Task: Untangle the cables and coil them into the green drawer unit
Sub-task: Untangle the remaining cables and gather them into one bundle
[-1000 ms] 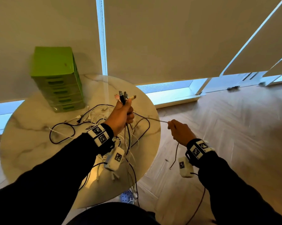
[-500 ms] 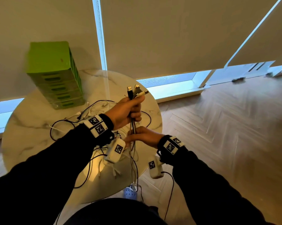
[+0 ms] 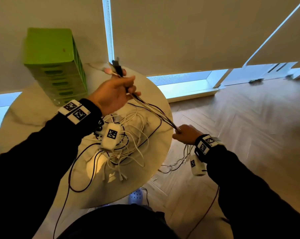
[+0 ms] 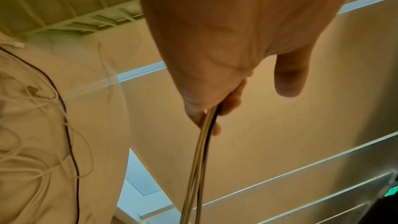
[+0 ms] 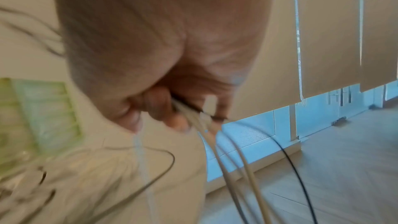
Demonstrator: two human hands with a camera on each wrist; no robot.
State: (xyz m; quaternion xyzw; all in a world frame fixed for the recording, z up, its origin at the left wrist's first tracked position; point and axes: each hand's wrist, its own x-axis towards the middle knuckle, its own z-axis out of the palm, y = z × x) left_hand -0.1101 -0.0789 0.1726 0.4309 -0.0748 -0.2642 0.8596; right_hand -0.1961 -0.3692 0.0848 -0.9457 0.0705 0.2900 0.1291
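My left hand [image 3: 119, 91] is raised over the round marble table [image 3: 30, 121] and grips a bundle of black and white cables [image 3: 152, 110] just below their plugs [image 3: 116, 67]. From there the bundle runs taut, down and right, to my right hand [image 3: 183, 134], which pinches it past the table's right edge. Loose cable tails [image 3: 178, 161] hang below that hand. A tangle of white and black cables [image 3: 132, 145] lies on the table under my left wrist. The green drawer unit [image 3: 54, 64] stands at the table's far left, its drawers closed. The left wrist view shows fingers [image 4: 228, 106] curled round the strands [image 4: 202, 151].
Closed roller blinds [image 3: 180, 31] and a low window sill [image 3: 188, 88] run behind the table. Wooden floor [image 3: 249, 135] spreads out to the right. A light perforated shoe [image 3: 136, 197] shows under the table's near edge. Thin dark wires trail from both wrist cameras.
My right hand has slid along the bundle from just under my left hand out to the right, beyond the table edge, pulling the cables taut. My left hand has lifted slightly.
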